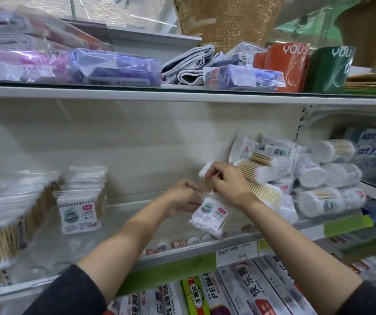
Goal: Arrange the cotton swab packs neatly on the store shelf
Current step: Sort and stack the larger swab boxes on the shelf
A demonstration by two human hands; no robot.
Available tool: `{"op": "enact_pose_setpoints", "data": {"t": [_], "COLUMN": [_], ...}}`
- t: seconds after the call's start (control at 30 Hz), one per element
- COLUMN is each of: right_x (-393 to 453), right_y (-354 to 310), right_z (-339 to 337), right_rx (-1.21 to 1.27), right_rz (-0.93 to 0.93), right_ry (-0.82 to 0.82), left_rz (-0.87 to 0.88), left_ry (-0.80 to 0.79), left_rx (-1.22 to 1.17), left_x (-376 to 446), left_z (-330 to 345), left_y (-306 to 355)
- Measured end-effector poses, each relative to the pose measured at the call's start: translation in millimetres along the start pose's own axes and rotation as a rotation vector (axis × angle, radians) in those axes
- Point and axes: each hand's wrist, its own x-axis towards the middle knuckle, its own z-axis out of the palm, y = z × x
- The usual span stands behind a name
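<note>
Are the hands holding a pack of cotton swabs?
Yes, both the left hand and right hand grip one swab pack above the shelf.

Both forearms are reaching up and forward, bare below dark sleeves pushed to the elbows. The left hand (183, 194) is curling its fingers around a pack (208, 214), while the right hand (229, 184) is pinching the top of it, wrist bent.

We see a clear cotton swab pack (208, 214) held tilted above the glass shelf (137, 214); upright packs (80, 212) stand left, a jumbled pile (307, 178) lies right.
</note>
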Motion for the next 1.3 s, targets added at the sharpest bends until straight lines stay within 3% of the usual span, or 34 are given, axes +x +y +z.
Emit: {"op": "enact_pose_setpoints", "data": {"t": [0.23, 0.4, 0.5, 0.67, 0.83, 1.0, 1.3], "right_x": [10, 22, 28, 30, 23, 16, 10], "right_y": [-10, -14, -16, -16, -2, -3, -4], "right_z": [18, 50, 63, 83, 90, 88, 94], "right_rx": [0.025, 0.268, 0.337, 0.313, 0.353, 0.436, 0.360], "right_rz": [-0.001, 0.183, 0.251, 0.153, 0.072, 0.061, 0.124], "right_ry": [0.032, 0.002, -0.003, 0.098, 0.185, 0.146, -0.043], "left_rz": [0.158, 0.288, 0.313, 0.319, 0.316, 0.326, 0.367], "left_ry": [0.301, 0.482, 0.513, 0.571, 0.444, 0.475, 0.520], "left_rx": [-0.214, -0.340, -0.374, -0.475, -0.527, -0.478, -0.527], "left_x": [14, 23, 23, 29, 27, 22, 15], "left_z": [-47, -62, -66, -73, -65, -65, -70], "left_y": [4, -5, -8, -10, -17, -17, -11]}}
